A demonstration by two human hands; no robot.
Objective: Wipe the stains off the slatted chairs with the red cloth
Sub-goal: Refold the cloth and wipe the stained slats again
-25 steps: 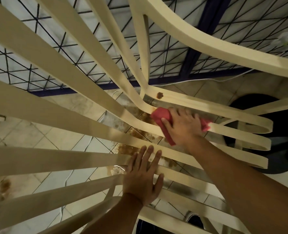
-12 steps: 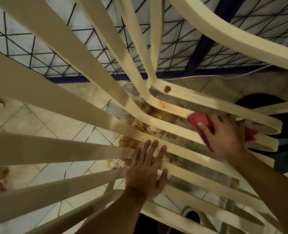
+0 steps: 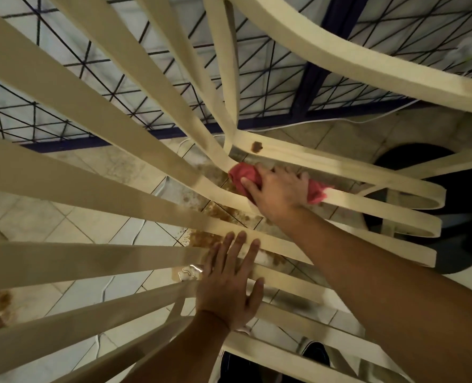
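The red cloth (image 3: 243,175) is found close to the middle of the view, bunched on a cream slat of the slatted chair (image 3: 91,172), just where that slat bends from the backrest into the seat. It is gripped and pressed down by the right hand (image 3: 277,193): the thumb is laid across the cloth's left end, the fingers are curled over the bundle, and a red tuft is left sticking out at the hand's 3 o'clock. A small brown stain (image 3: 256,146) is seen on the next slat, near the cloth at its 1 o'clock and apart from it.

At the cloth's 6 o'clock, the left hand (image 3: 229,286) is laid flat across two lower slats, its fingers straight and slightly spread, with nothing held.

Through the gaps between the slats, a tiled floor (image 3: 36,217) is visible. Brown spatter (image 3: 210,214) is scattered on the tiles at the cloth's 7 o'clock, and a small shiny puddle (image 3: 188,272) is seen just beside the left hand's fingers at 9 o'clock. A dark round object (image 3: 464,203) is placed on the floor at 3 o'clock, behind the slat ends. From 10 to 1 o'clock, a blue metal grille (image 3: 312,78) is set, with a white cable (image 3: 340,121) run along its base.
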